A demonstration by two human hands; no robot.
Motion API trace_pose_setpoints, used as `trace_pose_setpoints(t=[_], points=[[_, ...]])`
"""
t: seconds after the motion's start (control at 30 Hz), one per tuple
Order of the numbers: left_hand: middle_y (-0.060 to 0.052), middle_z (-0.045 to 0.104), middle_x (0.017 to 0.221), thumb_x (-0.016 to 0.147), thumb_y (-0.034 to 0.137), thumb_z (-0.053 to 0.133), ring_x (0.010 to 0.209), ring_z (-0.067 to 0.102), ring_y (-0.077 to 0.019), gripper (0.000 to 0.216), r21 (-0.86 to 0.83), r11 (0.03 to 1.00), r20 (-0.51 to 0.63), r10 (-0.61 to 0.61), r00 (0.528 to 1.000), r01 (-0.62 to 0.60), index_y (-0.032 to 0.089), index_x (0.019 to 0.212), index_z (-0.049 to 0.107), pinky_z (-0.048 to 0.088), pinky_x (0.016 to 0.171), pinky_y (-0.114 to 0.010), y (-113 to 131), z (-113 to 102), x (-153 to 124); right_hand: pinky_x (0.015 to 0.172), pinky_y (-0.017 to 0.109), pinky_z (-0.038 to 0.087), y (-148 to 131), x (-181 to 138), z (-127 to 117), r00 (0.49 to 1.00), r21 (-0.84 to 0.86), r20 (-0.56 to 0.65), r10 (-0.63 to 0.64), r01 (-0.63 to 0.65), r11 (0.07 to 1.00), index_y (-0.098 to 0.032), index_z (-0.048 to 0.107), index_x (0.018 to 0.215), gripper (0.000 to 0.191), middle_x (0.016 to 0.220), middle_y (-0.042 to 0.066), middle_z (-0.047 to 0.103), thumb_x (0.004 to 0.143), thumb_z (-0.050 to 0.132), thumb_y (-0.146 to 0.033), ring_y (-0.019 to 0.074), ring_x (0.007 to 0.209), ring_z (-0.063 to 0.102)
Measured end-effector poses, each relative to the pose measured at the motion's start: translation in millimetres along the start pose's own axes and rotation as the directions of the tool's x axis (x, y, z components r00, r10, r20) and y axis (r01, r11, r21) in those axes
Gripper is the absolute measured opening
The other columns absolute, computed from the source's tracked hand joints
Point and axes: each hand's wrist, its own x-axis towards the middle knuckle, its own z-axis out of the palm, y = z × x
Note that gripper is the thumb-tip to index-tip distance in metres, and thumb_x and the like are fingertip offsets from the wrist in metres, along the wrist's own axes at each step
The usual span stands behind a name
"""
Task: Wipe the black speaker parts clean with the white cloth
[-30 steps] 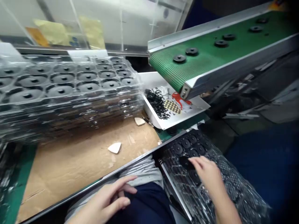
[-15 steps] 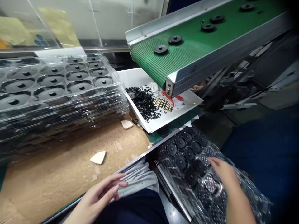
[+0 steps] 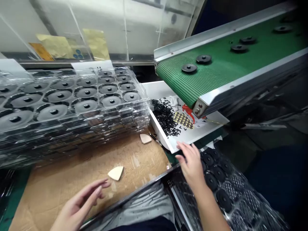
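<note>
My left hand hovers over the front of the brown cardboard sheet, fingers loosely bent and apart, holding nothing. Just beyond its fingertips lies a cream triangular pad. My right hand is in front of the white tray, thumb and fingers apart with nothing between them. In that tray are a heap of small black parts, a sheet of oval stickers and red-handled pliers. Below my right forearm, a clear blister tray holds several black round discs.
Stacked clear trays with black discs fill the left side. A green conveyor belt carrying several black discs slopes down from the right, its end above the white tray. A second pale pad lies near a dark pen-like tool.
My right hand has moved from the blister tray at the right up and left to the white tray's front edge. My left hand shifted slightly left. The view has turned, so the scene sits further right.
</note>
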Motion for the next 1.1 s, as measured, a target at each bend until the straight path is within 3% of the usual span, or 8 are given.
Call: trace_pose_setpoints(t=[0.13, 0.27, 0.47, 0.6, 0.8, 0.93, 1.0, 1.1], points=[[-0.005, 0.07, 0.099, 0.068, 0.055, 0.054, 0.077, 0.063, -0.0197, 0.045, -0.006, 0.999, -0.355, 0.038, 0.934, -0.043, 0.023, 0.097, 0.063, 0.052, 0.069, -0.026, -38, -29, 21, 0.09, 0.04, 0.044, -28, 53, -52, 0.995, -0.005, -0.053, -0.085, 0.085, 0.996, -0.024, 0.064, 0.098, 0.021, 0.09, 0.002, 0.068, 0.087, 0.047, -0.031, 0.0189, 0.091, 0.061], [-0.008, 0.069, 0.096, 0.071, 0.056, 0.049, 0.075, 0.064, -0.0208, 0.048, -0.007, 1.0, -0.444, 0.008, 0.896, -0.012, 0.019, 0.099, 0.06, 0.053, 0.074, -0.033, -62, -30, 33, 0.086, 0.033, 0.045, -64, 138, -94, 0.967, -0.282, -0.052, -0.25, 0.226, 0.933, -0.028, 0.063, 0.103, 0.022, 0.102, -0.001, 0.065, 0.084, 0.052, -0.026, 0.0167, 0.096, 0.057], [-0.007, 0.069, 0.094, 0.072, 0.048, 0.053, 0.076, 0.065, -0.0209, 0.04, -0.046, 0.994, -0.422, 0.067, 0.904, -0.095, 0.02, 0.099, 0.061, 0.052, 0.079, -0.033, -69, -27, 31, 0.093, 0.05, 0.037, -56, 278, -72, 0.986, -0.446, -0.149, -0.074, 0.0, 0.895, -0.016, 0.056, 0.108, 0.029, 0.118, 0.008, 0.053, 0.085, 0.054, -0.032, 0.0249, 0.112, 0.047], [-0.005, 0.07, 0.089, 0.073, 0.04, 0.058, 0.074, 0.064, -0.0194, 0.031, -0.171, 0.977, -0.417, 0.049, 0.908, -0.131, 0.02, 0.096, 0.063, 0.05, 0.076, -0.03, -62, -27, 25, 0.095, 0.049, 0.037, -33, 312, -53, 0.973, -0.369, -0.223, 0.064, -0.145, 0.918, -0.017, 0.048, 0.12, 0.033, 0.126, 0.007, 0.046, 0.092, 0.039, -0.032, 0.0251, 0.116, 0.045], [-0.005, 0.071, 0.082, 0.07, 0.038, 0.062, 0.067, 0.062, -0.0189, 0.024, -0.338, 0.923, -0.411, 0.03, 0.911, -0.183, 0.022, 0.087, 0.067, 0.05, 0.072, -0.03, -59, -31, 25, 0.102, 0.058, 0.02, -71, 292, -49, 0.957, -0.185, -0.291, 0.013, -0.07, 0.98, -0.016, 0.026, 0.137, 0.064, 0.134, 0.017, 0.036, 0.084, 0.05, -0.041, 0.0351, 0.127, 0.027], [-0.008, 0.071, 0.083, 0.073, 0.041, 0.059, 0.068, 0.063, -0.0188, 0.028, -0.455, 0.872, -0.327, 0.022, 0.945, -0.178, 0.019, 0.09, 0.065, 0.052, 0.069, -0.031, -53, -36, 24, 0.087, 0.049, 0.045, -141, 213, -31, 0.984, 0.061, 0.063, -0.165, 0.161, 0.985, -0.027, 0.024, 0.138, 0.073, 0.118, 0.01, 0.056, 0.076, 0.057, -0.048, 0.0292, 0.104, 0.056], [-0.01, 0.07, 0.094, 0.074, 0.042, 0.059, 0.077, 0.065, -0.0205, 0.031, -0.547, 0.817, -0.27, 0.033, 0.962, -0.181, 0.02, 0.095, 0.063, 0.052, 0.072, -0.032, -46, -34, 17, 0.089, 0.042, 0.046, -177, 149, -12, 0.913, 0.229, 0.272, -0.303, 0.244, 0.942, -0.032, 0.028, 0.135, 0.072, 0.123, 0.006, 0.054, 0.074, 0.059, -0.051, 0.025, 0.107, 0.055], [-0.011, 0.058, 0.122, 0.062, 0.047, 0.069, 0.1, 0.06, -0.0276, 0.05, -0.793, 0.582, -0.114, 0.145, 0.983, -0.177, 0.027, 0.106, 0.06, 0.049, 0.084, -0.038, -37, -27, -3, 0.098, 0.038, 0.041, -215, 54, 23, 0.731, 0.604, 0.494, -0.47, 0.1, 0.791, -0.032, 0.024, 0.136, 0.085, 0.131, 0.007, 0.047, 0.066, 0.071, -0.041, 0.0234, 0.119, 0.046]])
